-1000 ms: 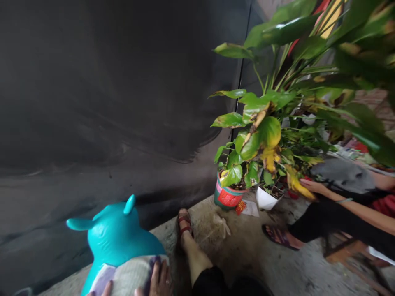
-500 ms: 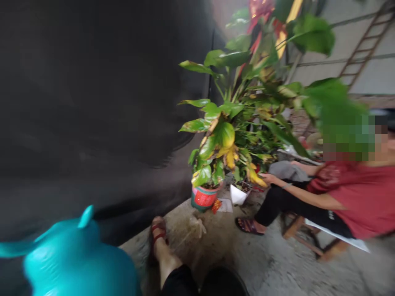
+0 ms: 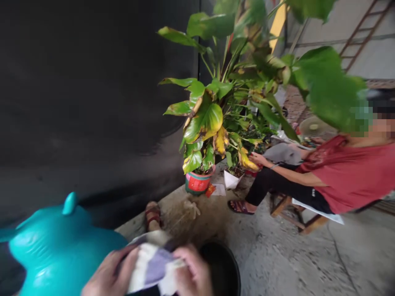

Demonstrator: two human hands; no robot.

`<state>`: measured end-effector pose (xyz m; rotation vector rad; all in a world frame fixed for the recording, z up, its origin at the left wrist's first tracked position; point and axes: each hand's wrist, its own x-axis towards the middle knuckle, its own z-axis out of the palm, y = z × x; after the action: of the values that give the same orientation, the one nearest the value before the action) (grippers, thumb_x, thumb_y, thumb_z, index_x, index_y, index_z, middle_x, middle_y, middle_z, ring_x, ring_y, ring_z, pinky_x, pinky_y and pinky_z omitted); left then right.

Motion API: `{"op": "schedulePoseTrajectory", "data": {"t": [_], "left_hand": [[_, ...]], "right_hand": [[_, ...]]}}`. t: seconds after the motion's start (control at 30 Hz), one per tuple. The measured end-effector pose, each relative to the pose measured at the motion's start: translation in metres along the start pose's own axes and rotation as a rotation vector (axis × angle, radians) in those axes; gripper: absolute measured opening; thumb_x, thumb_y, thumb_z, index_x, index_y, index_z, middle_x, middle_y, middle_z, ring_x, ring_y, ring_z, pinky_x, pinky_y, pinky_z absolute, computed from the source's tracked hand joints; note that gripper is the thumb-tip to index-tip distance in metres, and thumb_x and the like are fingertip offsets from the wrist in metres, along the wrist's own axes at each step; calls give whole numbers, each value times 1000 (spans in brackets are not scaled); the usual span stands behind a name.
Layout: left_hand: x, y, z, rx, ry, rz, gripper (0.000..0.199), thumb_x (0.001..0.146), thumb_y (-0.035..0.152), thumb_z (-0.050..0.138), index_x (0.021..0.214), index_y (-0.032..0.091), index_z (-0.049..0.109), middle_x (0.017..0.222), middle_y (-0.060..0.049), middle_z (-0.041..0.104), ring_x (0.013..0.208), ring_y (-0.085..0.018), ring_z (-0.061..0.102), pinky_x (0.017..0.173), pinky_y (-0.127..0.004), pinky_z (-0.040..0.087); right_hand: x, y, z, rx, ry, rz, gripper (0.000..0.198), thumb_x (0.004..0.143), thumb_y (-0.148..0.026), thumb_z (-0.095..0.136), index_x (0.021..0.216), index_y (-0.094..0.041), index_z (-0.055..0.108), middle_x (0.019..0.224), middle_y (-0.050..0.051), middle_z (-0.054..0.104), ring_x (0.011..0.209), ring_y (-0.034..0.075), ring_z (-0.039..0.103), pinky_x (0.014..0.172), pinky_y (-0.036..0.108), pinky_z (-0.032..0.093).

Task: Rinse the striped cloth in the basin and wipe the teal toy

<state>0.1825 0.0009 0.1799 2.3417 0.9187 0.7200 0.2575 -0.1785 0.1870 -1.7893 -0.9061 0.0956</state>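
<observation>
Rough concrete yard floor [image 3: 277,263], dark wall at left. Both hands low in frame w/ a white-and-purple striped cloth [image 3: 152,265] bunched between them, just beside a teal inflatable plastic toy [image 3: 58,250]. Left hand [image 3: 106,273] & right hand [image 3: 193,275]: fingers curled, gripping cloth edges, palms facing in. Best to keep the cloth gathered tight, clear of the black bucket [image 3: 226,269].

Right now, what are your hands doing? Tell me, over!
Both hands, left hand and right hand, gripping a striped cloth. Teal toy right beside the left hand. Black bucket just past the right hand.
</observation>
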Motion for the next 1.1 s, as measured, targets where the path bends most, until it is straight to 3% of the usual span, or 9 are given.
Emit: {"op": "schedulePoseTrajectory", "data": {"t": [0.1,0.2,0.27,0.37,0.5,0.63,0.87,0.97,1.1], "left_hand": [[-4,42,16,-244,-101,94,48,84,65,41,95,26,67,97,0,72,90,-17,66,84,-25,52],[-2,84,71,-277,-242,181,37,89,50,42,97,23,67,96,-4,70,94,-16,64,91,-27,49],[-9,94,112,-203,-392,152,33,89,42,44,104,22,65,103,-6,67,99,-17,63,93,-29,48],[-27,85,157,-121,-509,41,31,78,24,56,108,19,64,117,-10,63,111,-22,59,100,-36,46],[-38,65,179,-154,-574,-7,36,73,12,53,106,17,64,119,-10,64,114,-21,58,104,-37,44],[-34,61,183,-241,-623,-45,29,81,18,48,106,20,64,107,-6,69,101,-16,64,95,-32,50],[-39,68,183,-336,-695,-117,29,84,24,47,108,21,63,107,-6,70,103,-17,65,95,-34,51],[-40,72,180,-320,-734,-170,29,83,26,49,108,25,63,104,-5,71,99,-18,66,92,-34,52],[-38,79,179,-317,-759,-212,29,83,29,49,108,25,64,103,-5,72,97,-18,66,93,-33,52]], "right_hand": [[-8,9,-67,55,178,228,43,84,-56,40,97,-23,66,90,4,66,81,18,62,70,27,52],[-23,52,-122,-62,195,373,45,78,-57,52,105,-24,67,106,8,67,97,23,63,83,30,52],[-44,100,-134,-153,280,427,45,79,-55,52,106,-23,66,113,10,65,103,24,62,89,32,51],[-91,180,-115,-368,236,482,43,79,-43,44,105,-19,67,111,13,65,107,26,61,93,37,49],[-139,246,-70,-709,-50,556,57,70,-16,44,125,-9,56,134,18,52,124,22,51,100,32,44],[-123,276,-48,-810,-270,616,64,74,-12,47,138,-9,44,143,14,44,133,19,40,108,27,35],[-85,332,7,-872,-347,826,65,77,-24,58,137,-4,42,140,25,44,132,33,41,102,46,39],[-97,336,29,-886,-379,874,54,85,-37,51,134,-13,49,140,22,45,133,34,38,101,56,35],[-113,328,26,-899,-435,906,47,89,-40,42,128,-17,56,139,19,48,133,33,38,104,60,29]]}}
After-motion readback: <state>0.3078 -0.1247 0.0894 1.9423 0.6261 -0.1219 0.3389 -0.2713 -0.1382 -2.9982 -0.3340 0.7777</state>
